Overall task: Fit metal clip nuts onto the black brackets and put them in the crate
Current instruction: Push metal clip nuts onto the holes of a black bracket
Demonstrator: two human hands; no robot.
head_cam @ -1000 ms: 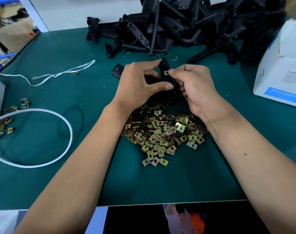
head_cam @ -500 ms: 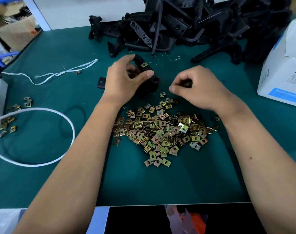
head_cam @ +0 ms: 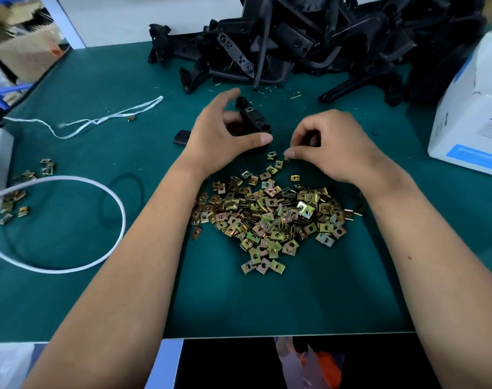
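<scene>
Two hands, left hand (head_cam: 219, 136) gripping bracket (head_cam: 253, 119)

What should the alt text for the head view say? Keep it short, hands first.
The left hand grips a black bracket with one clip nut already fitted, while the right hand pinches a clip nut from the far edge of the pile of brass-coloured clip nuts on a green mat. More black brackets are heaped behind.

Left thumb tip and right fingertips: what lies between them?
In the head view, only bare green mat separates the left hand's thumb from the right hand's fingertips; a loose clip nut sits just below.
</scene>
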